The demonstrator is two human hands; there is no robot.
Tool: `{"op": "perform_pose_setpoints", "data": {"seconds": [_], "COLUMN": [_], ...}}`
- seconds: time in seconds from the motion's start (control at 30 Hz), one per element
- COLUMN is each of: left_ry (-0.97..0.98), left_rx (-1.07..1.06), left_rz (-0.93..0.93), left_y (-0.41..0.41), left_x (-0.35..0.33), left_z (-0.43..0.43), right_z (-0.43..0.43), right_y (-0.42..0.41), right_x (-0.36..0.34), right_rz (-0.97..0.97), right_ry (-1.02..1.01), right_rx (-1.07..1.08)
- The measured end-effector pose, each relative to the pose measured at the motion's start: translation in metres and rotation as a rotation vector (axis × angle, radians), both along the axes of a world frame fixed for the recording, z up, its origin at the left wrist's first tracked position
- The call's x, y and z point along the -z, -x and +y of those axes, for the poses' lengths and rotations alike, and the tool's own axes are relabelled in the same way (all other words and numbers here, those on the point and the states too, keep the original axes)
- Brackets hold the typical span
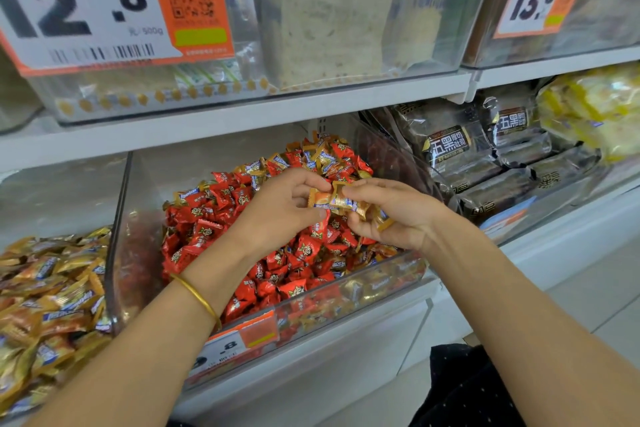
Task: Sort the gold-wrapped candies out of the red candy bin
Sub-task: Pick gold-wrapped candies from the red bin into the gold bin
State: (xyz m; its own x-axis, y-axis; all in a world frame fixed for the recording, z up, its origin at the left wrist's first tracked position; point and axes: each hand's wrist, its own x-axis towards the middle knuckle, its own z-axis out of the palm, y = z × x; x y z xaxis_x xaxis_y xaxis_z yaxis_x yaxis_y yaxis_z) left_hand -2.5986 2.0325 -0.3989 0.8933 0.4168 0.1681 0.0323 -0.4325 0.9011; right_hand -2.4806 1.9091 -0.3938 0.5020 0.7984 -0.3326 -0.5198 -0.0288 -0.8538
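We see both bare hands over the clear plastic bin (117, 218) heaped with red-wrapped candies (221, 218), which sits on the lower white shelf. The left hand (277, 208) reaches in from the left, a thin gold bangle (197, 298) round its wrist, and its thumb and fingertips (320, 184) pinch the left end of a small bunch of gold-wrapped candies (337, 200) held just above the red heap. The right hand (391, 215) comes in from the right and grasps the other side of the same bunch, fingers curled round it, with more gold wrappers poking out under its palm near the wrist. So both hands are closed on the gold candies, which hang between them over the middle of the bin. More gold-and-blue wrapped pieces (322, 152) lie mixed among the red ones at the back of the heap, and a few show along the front wall. To the left, in the neighbouring open bin, lies a mass of gold-wrapped candies of the same kind (45, 288). To the right we see dark brown packaged toast loaves (450, 149) with white lettering. An orange and white price tag (239, 340) is fixed to the front of the red candy bin, and a large orange price sign reading 12.8 (79, 3) hangs on the shelf above.
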Motion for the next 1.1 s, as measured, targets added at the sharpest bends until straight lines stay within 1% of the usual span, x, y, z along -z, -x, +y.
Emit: {"op": "perform_pose_setpoints", "data": {"seconds": [0.03,0.1,0.17,0.27,0.47,0.57,0.6,0.67,0.73,0.8,0.83,0.93,1.03,1.1], "left_ry": [0.0,-0.024,-0.065,-0.144,-0.32,-0.287,-0.282,-0.382,-0.428,-0.371,-0.348,-0.353,-0.363,-0.415], "left_rx": [-0.001,-0.003,-0.001,0.0,-0.031,-0.037,-0.038,0.009,0.227,0.489,0.567,0.636,0.658,0.646], "left_rz": [0.0,0.003,0.004,0.008,0.044,0.072,0.083,0.134,0.269,0.467,0.542,0.653,0.722,0.723], "left_y": [0.0,0.0,0.0,0.001,0.001,0.002,0.003,0.008,0.014,0.019,0.021,0.023,0.024,0.022], "left_x": [0.001,0.002,0.004,0.006,0.01,0.009,0.006,0.0,-0.006,-0.008,-0.008,-0.008,-0.008,-0.006], "left_z": [-0.001,-0.001,-0.001,-0.001,0.001,0.0,0.001,0.005,0.008,0.005,0.004,0.003,0.002,0.0], "right_z": [0.001,0.003,0.003,0.003,0.0,-0.003,-0.005,-0.007,-0.009,-0.009,-0.009,-0.006,-0.003,0.0], "right_y": [0.001,0.001,0.001,0.003,0.005,0.002,0.0,-0.004,-0.006,-0.005,-0.003,-0.001,0.0,0.0], "right_x": [0.0,0.0,0.001,0.005,0.008,0.006,0.005,0.003,0.001,0.0,0.0,0.001,0.005,0.007], "right_rz": [-0.005,-0.08,-0.171,-0.25,-0.279,-0.29,-0.284,-0.23,-0.121,0.016,0.083,0.225,0.2,0.182], "right_ry": [0.002,0.023,0.037,0.06,0.114,0.16,0.172,0.178,0.135,0.082,0.061,0.004,0.032,0.055], "right_rx": [0.018,0.02,-0.026,-0.046,-0.027,0.001,0.029,0.077,0.085,0.066,0.054,0.054,0.031,-0.007]}}
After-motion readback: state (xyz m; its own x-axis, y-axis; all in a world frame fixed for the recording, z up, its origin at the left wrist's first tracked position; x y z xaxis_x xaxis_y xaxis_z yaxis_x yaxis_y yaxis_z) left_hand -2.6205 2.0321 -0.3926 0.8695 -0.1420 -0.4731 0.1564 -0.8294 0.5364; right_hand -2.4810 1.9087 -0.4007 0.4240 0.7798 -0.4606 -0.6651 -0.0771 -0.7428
